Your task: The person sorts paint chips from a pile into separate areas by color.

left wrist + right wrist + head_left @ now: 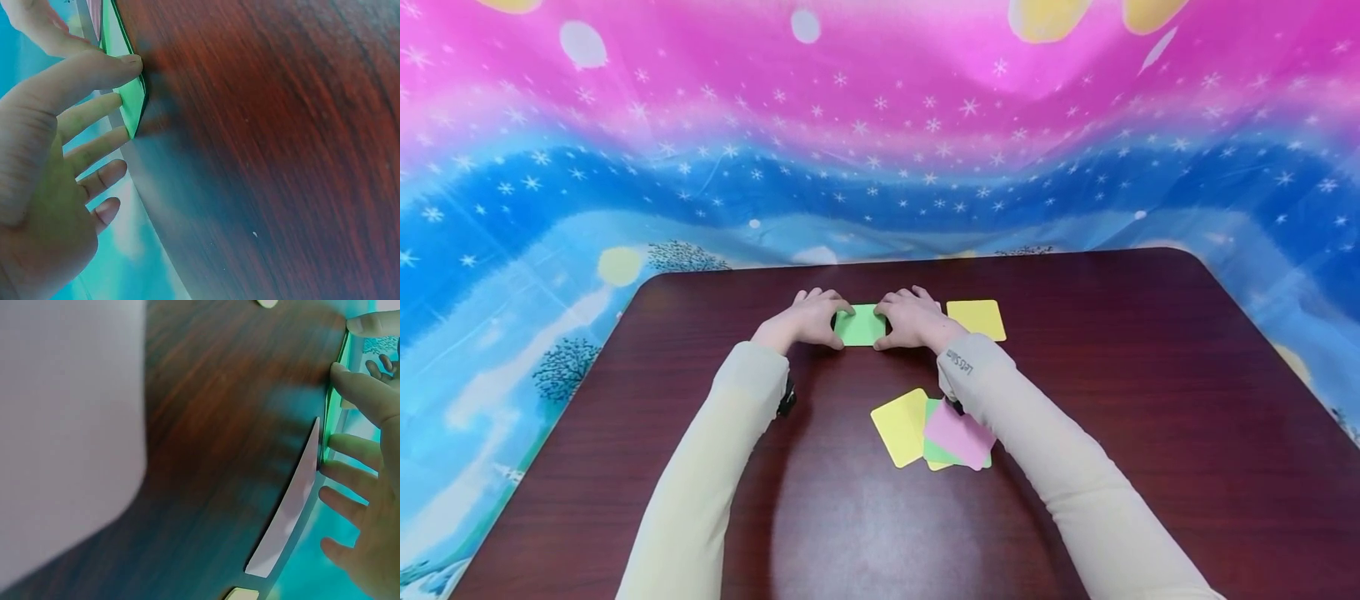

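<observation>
- Near the frame's centre, the green card (860, 326) was held.
- Its ends were pinched between thumb and fingers by the left hand (811, 318) and right hand (912, 318).
- Loose cards (901, 427) were spread at lower centre.

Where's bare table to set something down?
Bare table lies right of the right sleeve and far yellow card, left of the left sleeve, and between sleeves, nearer than the card pile. Crowded: around the left hand, right hand and green card, and at the pile, by the right sleeve.
</observation>
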`<action>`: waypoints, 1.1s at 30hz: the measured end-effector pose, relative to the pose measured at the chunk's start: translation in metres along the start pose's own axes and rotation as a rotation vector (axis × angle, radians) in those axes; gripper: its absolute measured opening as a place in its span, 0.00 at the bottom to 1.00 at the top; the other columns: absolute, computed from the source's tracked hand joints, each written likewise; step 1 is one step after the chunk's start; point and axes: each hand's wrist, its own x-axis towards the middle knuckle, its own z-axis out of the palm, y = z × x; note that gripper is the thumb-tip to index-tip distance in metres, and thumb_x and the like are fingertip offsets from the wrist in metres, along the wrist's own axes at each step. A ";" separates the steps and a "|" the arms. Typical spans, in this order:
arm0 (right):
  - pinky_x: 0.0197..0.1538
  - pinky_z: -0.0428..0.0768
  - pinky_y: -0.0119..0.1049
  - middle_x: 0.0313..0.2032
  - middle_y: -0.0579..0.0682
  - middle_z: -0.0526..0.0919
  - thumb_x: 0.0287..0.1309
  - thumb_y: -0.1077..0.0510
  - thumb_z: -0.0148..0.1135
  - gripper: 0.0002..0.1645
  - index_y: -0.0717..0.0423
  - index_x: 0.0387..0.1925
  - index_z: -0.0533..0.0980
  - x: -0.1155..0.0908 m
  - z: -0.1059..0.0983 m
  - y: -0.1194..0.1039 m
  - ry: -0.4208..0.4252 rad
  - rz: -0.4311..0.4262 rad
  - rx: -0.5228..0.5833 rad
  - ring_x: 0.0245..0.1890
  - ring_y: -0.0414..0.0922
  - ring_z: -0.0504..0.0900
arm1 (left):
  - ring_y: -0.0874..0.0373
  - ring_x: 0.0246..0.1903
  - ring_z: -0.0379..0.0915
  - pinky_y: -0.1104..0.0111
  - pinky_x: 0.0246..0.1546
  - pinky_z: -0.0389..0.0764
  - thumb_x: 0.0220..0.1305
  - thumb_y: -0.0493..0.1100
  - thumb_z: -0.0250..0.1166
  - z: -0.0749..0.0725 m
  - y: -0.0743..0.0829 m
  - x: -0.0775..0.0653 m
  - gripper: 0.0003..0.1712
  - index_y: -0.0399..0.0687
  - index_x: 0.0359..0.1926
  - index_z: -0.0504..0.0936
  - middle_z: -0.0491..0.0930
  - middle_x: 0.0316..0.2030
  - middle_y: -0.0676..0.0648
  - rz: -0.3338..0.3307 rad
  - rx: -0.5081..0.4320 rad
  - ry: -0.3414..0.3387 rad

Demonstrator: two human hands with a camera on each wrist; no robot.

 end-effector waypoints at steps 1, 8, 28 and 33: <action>0.67 0.44 0.50 0.61 0.46 0.65 0.48 0.32 0.57 0.41 0.45 0.61 0.66 0.000 0.000 0.000 -0.002 0.001 0.001 0.64 0.48 0.58 | 0.48 0.57 0.55 0.53 0.53 0.54 0.46 0.51 0.67 0.000 0.000 0.001 0.34 0.55 0.58 0.72 0.65 0.58 0.47 -0.002 -0.006 -0.001; 0.67 0.44 0.50 0.61 0.46 0.65 0.48 0.32 0.57 0.41 0.45 0.62 0.65 -0.002 -0.001 -0.002 -0.006 -0.002 -0.001 0.64 0.48 0.57 | 0.48 0.56 0.56 0.53 0.53 0.54 0.47 0.49 0.66 0.000 0.003 -0.003 0.34 0.52 0.59 0.71 0.64 0.58 0.46 -0.009 -0.033 -0.005; 0.67 0.46 0.51 0.61 0.49 0.65 0.47 0.34 0.60 0.42 0.47 0.62 0.65 -0.016 -0.001 0.013 0.077 -0.053 0.089 0.63 0.50 0.60 | 0.48 0.56 0.60 0.54 0.51 0.55 0.52 0.49 0.64 0.007 0.017 -0.021 0.35 0.45 0.62 0.66 0.65 0.57 0.44 0.010 0.043 0.112; 0.66 0.46 0.53 0.61 0.50 0.66 0.47 0.35 0.60 0.42 0.49 0.62 0.65 -0.025 -0.004 0.011 0.084 -0.096 0.090 0.63 0.51 0.60 | 0.49 0.57 0.60 0.54 0.53 0.54 0.54 0.53 0.63 0.010 0.024 -0.024 0.35 0.47 0.62 0.67 0.65 0.57 0.45 0.014 0.074 0.124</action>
